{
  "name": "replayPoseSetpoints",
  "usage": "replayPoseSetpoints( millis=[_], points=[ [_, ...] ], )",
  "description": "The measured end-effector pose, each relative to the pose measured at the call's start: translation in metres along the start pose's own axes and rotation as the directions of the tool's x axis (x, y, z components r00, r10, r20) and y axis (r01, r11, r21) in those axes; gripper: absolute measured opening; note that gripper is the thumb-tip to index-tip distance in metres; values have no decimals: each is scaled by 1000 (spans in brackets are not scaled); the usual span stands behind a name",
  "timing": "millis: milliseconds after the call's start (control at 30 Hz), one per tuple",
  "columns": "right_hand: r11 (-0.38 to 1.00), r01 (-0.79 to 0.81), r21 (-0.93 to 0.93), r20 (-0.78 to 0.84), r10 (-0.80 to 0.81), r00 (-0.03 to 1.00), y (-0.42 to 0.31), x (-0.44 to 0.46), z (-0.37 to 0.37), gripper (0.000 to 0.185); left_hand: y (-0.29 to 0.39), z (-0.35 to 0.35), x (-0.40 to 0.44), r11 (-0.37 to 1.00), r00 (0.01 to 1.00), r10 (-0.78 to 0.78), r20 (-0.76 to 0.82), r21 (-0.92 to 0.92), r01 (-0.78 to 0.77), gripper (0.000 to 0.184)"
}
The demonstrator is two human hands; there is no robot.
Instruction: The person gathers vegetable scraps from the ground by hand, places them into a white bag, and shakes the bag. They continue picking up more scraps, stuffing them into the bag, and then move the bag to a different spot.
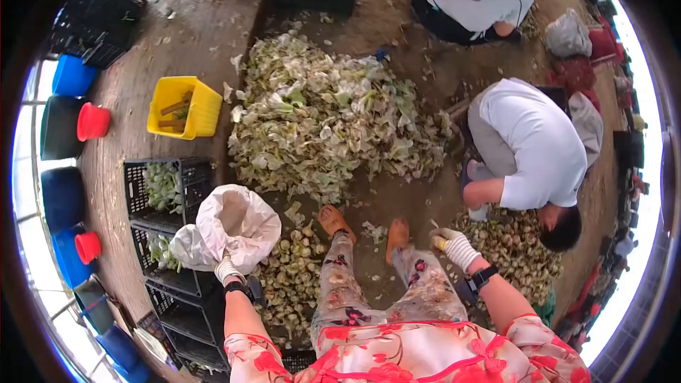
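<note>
The white sack (250,250) lies at near left, its mouth facing up and its long axis running roughly left to right, between the stacked black crates (190,198) and a heap of bulbs (289,285), with the gloved left hand (228,270) closed in a grip on its near edge. The gloved right hand (456,247) hovers with curled fingers near the right-hand bulbs (521,241); whether it grips anything, I cannot tell. Beyond the sack, the leaf pile (333,117) fills the middle floor, a yellow bin (203,110) to its left and a crouching person (532,142) to its right.
</note>
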State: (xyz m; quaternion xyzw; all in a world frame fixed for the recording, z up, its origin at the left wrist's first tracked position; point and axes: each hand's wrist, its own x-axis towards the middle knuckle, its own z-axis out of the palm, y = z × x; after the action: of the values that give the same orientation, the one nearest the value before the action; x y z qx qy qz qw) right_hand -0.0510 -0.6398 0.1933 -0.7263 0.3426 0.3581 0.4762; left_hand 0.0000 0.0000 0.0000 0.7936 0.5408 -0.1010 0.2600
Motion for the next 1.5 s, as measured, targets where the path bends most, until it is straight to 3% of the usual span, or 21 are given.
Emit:
replayPoseSetpoints(
  millis=[200,367,433,500,533,600,667,767,867,900,933,1000,1067,1100,1133,1167,1300,1367,1400,1433,1500],
  points=[
    [948,-113,298,35,107,994,10,74,-26,22,74,-1,-23,913,972,-206,115,-334,234,61],
    [998,-65,6,-8,65,998,21,148,-66,26,111,-6,-80,772,892,-279,356,-469,428,51],
    [981,-145,132,37,141,989,21,190,-73,26,114,12,-100,754,872,-349,342,-450,478,52],
    [978,-200,55,14,200,980,-22,208,-90,28,68,50,-70,766,915,-170,365,-535,356,56],
    [972,-234,15,2,234,972,-36,218,-95,29,140,43,-133,830,914,-258,313,-412,376,58],
    [967,-217,137,61,210,976,-21,259,-96,32,84,64,-78,946,917,-291,273,-63,319,81],
    [966,-242,90,92,233,968,-13,296,-93,39,134,67,-104,811,945,-322,51,529,248,108],
    [945,-255,-206,-113,236,965,44,384,-76,60,249,90,-161,506,921,389,21,831,-232,104],
    [933,-358,-49,-218,339,915,29,417,-67,79,304,160,-144,304,442,856,270,428,-851,69],
    [968,-250,-7,-328,234,915,77,448,-59,80,338,189,-149,364,458,830,319,314,-877,70],
    [965,-234,116,-345,260,902,54,447,-59,81,361,220,-138,559,526,758,385,32,-828,66],
    [899,-206,385,-418,370,830,80,478,-62,83,366,297,-54,511,515,843,156,66,-857,62],
    [865,-74,496,-539,374,755,157,540,-69,76,344,340,67,686,682,717,146,25,-727,63],
    [861,-66,505,-539,374,755,162,552,-75,65,364,339,62,950,912,268,310,-240,-197,62],
    [801,-125,585,-515,486,705,172,565,-71,61,320,357,150,858,855,509,101,-143,-494,56],
    [733,-172,658,-485,587,648,176,580,-70,57,326,360,166,973,954,183,237,-183,-142,57],
    [454,-9,891,-112,240,964,82,607,5,53,313,397,161,943,896,-69,439,-263,202,48],
    [628,113,770,-213,87,973,31,605,51,53,290,413,152,926,836,-49,547,-288,243,42],
    [505,249,826,-361,135,923,27,623,79,33,285,422,141,921,798,6,603,-315,231,40],
    [973,31,227,-92,-10,996,6,634,95,39,279,428,127,909,761,52,646,-346,231,37],
    [883,124,-452,97,-89,991,-41,617,140,38,271,439,88,867,682,82,727,-389,311,32]
  ],
)
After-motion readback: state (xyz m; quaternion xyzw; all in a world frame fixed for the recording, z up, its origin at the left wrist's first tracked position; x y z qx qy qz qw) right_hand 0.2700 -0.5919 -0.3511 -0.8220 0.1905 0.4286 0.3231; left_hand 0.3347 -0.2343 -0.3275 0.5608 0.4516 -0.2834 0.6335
